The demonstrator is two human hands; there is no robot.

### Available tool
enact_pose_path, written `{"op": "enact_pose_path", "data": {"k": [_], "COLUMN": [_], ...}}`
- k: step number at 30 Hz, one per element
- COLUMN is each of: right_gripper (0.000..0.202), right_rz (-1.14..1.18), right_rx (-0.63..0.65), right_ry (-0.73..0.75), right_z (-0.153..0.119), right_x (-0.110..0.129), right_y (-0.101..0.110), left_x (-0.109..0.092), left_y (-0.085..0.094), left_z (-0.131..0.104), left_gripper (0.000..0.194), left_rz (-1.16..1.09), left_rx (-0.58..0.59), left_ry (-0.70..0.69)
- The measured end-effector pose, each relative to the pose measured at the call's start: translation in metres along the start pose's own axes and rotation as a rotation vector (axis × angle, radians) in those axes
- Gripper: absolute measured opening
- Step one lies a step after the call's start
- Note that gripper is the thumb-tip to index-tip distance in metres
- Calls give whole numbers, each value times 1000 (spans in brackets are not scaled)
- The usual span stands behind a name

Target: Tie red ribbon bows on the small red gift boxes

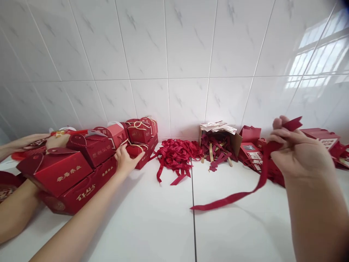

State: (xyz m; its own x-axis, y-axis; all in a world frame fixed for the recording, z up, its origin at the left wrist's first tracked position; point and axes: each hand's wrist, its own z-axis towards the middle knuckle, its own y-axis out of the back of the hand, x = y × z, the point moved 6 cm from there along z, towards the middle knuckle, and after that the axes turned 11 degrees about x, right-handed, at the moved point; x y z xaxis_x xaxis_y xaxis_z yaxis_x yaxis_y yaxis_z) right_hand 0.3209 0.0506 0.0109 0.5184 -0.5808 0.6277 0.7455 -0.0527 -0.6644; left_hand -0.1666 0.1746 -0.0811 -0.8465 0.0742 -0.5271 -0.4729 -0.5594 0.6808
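Observation:
My left hand [127,160] is at the back left, its thumb and fingers spread around a small red gift box [134,150] with gold cord. The fingers seem to touch its sides. Dark red ribbon [263,178] hangs from my right hand [297,153], which is raised at the right with its fingers closed on it. One end of that ribbon sticks out past the fingers; the other trails down to the white tabletop [169,222]. Stacked red gift boxes [69,171] with gold lettering stand left of my left arm.
A heap of red ribbons [178,154] lies by the tiled wall [188,105]. Beside it, an open carton [236,143] lies on its side, spilling dark red tags. More red boxes [249,134] are behind my right hand. Another person's arms [16,220] reach in at the left.

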Motion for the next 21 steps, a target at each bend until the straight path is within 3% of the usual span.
{"op": "enact_pose_path", "data": {"k": [2,5,7,10,12,15,18,21], "right_gripper": [25,13,12,16,18,26,33,35], "right_rz": [-35,-157,-247,-335,-397,-558,-784,-855], "right_rx": [74,124,185,319,451,716,983,1186], "right_ry": [48,112,114,53,-83,-408,-649,-774], "right_z": [-7,-17,-20,-22,-24,-36,-56,-75], "right_x": [10,19,17,3,-18,-63,-104,-130], "right_y": [-8,-17,-24,-35,-44,-57,-62,-62], "left_x": [6,5,-7,-42,-75,-106,-121,-123], "left_y": [-5,-12,-13,-10,-12,2,6,5], "left_z": [14,16,1,-44,-87,-135,-157,-164], "left_gripper": [88,79,73,67,67,79,70,36], "left_rz": [30,50,48,7,-38,-42,-100,-163], "left_rx": [46,87,121,287,617,771,777,654], "left_ry": [35,55,24,-139,-418,-643,-757,-773]}}
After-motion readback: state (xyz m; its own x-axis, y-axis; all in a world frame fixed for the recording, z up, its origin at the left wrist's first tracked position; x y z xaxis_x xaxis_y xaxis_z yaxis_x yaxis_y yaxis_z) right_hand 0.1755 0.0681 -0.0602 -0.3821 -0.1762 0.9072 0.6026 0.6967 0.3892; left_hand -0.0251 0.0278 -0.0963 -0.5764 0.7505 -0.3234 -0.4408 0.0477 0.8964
